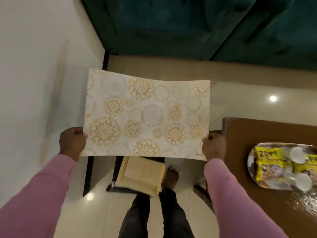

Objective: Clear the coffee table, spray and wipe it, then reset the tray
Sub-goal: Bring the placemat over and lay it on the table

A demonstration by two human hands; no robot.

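I get warm, rather dim light from overhead: lamps glare as white spots on the glossy floor [273,98] and shimmer on the near corner of the coffee table [248,134]. The sofa [171,23] sinks into deep shadow, while the placemat [147,115] is evenly lit but soft. The wide lens bends the edges, and the tray [274,144] and sleeves [34,194] smear.

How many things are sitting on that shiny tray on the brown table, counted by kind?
Yellow packets: 2
White cups: 2
Total: 4, though blur may hide smaller items.
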